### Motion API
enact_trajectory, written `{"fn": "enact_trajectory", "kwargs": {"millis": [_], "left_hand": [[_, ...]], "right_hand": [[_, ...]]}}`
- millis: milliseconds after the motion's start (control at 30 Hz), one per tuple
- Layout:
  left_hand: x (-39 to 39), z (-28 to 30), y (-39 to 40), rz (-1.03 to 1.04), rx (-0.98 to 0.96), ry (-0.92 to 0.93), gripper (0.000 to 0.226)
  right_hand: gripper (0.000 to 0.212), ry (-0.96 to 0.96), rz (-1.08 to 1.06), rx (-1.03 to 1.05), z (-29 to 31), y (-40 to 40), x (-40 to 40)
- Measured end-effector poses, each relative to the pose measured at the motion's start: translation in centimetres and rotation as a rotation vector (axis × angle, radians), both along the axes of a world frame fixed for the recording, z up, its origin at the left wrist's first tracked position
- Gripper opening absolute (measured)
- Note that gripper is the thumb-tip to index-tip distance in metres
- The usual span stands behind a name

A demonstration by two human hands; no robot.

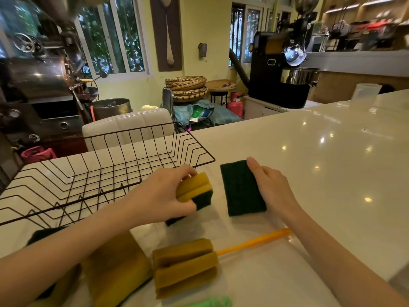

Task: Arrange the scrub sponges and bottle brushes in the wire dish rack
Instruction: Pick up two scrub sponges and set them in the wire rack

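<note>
A black wire dish rack [124,171] stands on the white counter at the left, with nothing in it. My left hand [161,196] grips a yellow-and-green scrub sponge [195,191] just off the rack's near right corner, tilted on its edge. My right hand [269,185] rests on the right edge of a dark green sponge [241,188] lying flat, thumb on top. A bottle brush with a yellow foam head [184,265] and orange handle [254,241] lies closer to me. Another yellow sponge [117,271] lies under my left forearm.
A green object [212,303] pokes in at the bottom edge. A dark green pad [44,233] lies by the rack's near side. A clear plastic cup [365,93] stands at the counter's far right. A white chair back [128,124] rises behind the rack.
</note>
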State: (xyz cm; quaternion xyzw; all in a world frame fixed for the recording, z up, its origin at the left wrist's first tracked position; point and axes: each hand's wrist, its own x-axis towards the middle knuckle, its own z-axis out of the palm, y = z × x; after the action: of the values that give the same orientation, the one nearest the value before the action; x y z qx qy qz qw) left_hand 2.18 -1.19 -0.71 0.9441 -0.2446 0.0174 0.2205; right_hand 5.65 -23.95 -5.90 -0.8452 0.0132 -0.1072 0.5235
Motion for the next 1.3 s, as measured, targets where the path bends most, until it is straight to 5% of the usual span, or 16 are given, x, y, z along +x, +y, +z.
{"fn": "enact_trajectory", "kwargs": {"millis": [167,267,567,933,1133,1300], "left_hand": [[0.5,0.5,-1.4,0.174,-0.389,0.232,0.041],[0.6,0.2,-2.0,0.259,-0.526,0.427,0.036],[0.8,-1.3,-2.4,0.332,-0.649,0.624,0.037],[1.4,-3.6,-1.9,0.208,-0.314,0.264,0.050],[1.0,-3.2,-1.5,-0.032,0.013,-0.062,0.033],[1.4,-1.6,-2.2,-0.227,0.207,-0.153,0.028]], "right_hand": [[0.040,0.006,-0.038,0.061,-0.2,-0.6,0.3],[0.039,0.005,-0.034,0.087,-0.4,-0.9,0.3],[0.029,0.130,0.012,0.043,-0.5,-1.4,0.7],[0.025,0.104,0.040,-0.101,-0.5,-1.6,0.8],[0.047,0.100,0.064,-0.153,-0.9,-1.8,1.0],[0.025,-0.196,0.075,-0.280,-0.5,-1.6,0.5]]}}
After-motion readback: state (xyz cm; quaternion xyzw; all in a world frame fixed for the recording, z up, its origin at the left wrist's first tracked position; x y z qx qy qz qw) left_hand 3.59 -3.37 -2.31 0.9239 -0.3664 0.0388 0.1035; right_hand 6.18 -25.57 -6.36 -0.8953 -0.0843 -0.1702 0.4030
